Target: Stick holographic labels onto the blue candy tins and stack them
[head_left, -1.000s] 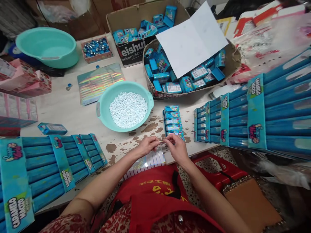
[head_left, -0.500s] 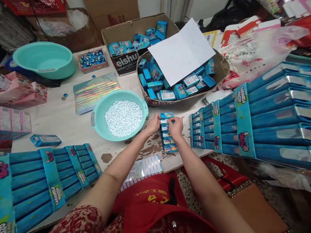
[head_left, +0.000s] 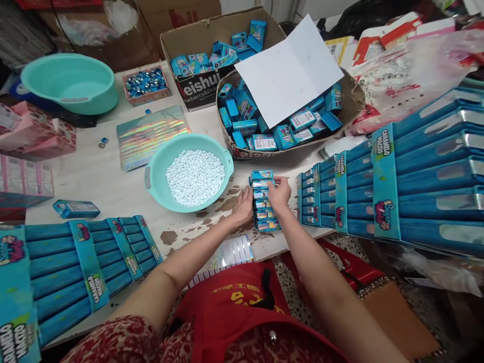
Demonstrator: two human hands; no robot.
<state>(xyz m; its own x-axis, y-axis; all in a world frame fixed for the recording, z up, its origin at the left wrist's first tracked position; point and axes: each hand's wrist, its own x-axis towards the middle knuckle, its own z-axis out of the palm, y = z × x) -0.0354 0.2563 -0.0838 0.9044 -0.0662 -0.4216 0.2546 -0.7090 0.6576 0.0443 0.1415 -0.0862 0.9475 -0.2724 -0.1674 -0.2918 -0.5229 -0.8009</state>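
Observation:
A row of small blue candy tins stands on the table in front of me, their ends facing up. My left hand lies along the left side of the row, its fingers stretched out against the tins. On the other side, my right hand grips the upper right of the row, thumb on top and fingers at the edge. Left of the hands is a turquoise basin holding white candies. Beneath my left forearm lies a partly hidden sheet of shiny stickers.
Two cardboard boxes of blue tins stand behind, a white sheet over the nearer one. Stacked blue display packs rise at right; more packs lie at left. A second basin and a box of blue lids sit farther back.
My left hand has gone from pinching near the top of the row to lying along its left side. My right hand has shifted from the top tins to the row's right edge.

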